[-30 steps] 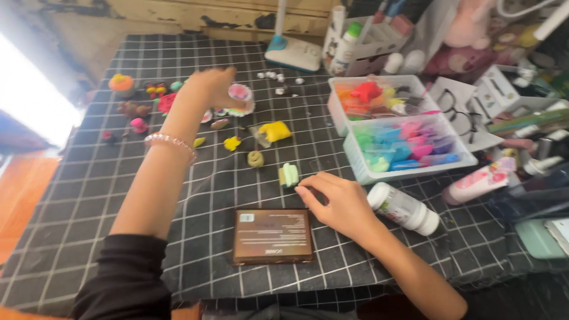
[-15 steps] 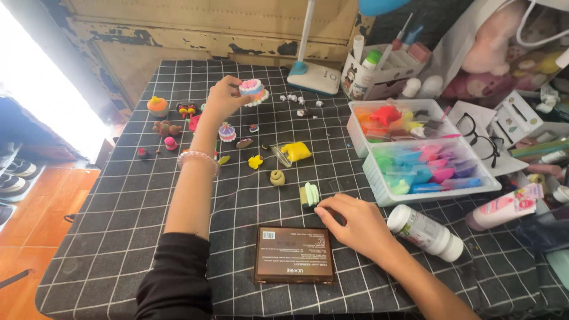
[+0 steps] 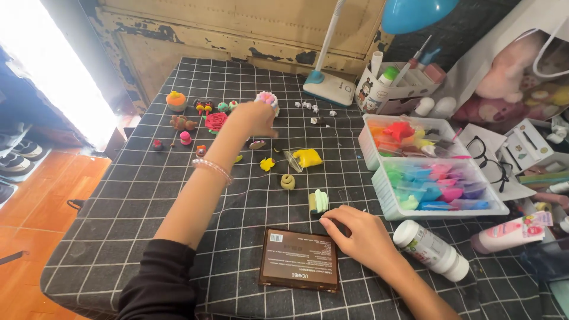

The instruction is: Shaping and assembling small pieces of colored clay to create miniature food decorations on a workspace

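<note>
Black grid-patterned cloth covers the table [image 3: 148,195], which stands against a peeling cream wall. Toward eleven o'clock from the table's middle, the left hand [image 3: 252,115] reaches out with its grip pinching a small pink-and-white clay cupcake [image 3: 267,99], held just above the cloth. Around it lie other clay figures: a red rose [image 3: 216,121] just at nine o'clock of the hand, an orange cupcake [image 3: 176,101] farther the same way, and a yellow clay lump [image 3: 308,157] at about four o'clock. A pearl bracelet [image 3: 212,168] circles the left wrist.

Near the front edge, at five o'clock, the right hand [image 3: 358,234] rests on the cloth, fingers curled and loosely together; whether the grip holds anything I cannot tell. A green-and-white clay roll [image 3: 318,202] sits just at eleven o'clock of it, a brown flat box [image 3: 299,266] at its eight o'clock, a white bottle [image 3: 432,250] lying at its three o'clock. Beyond, at two o'clock, two clear trays of coloured clay [image 3: 435,178] stand side by side.
</note>
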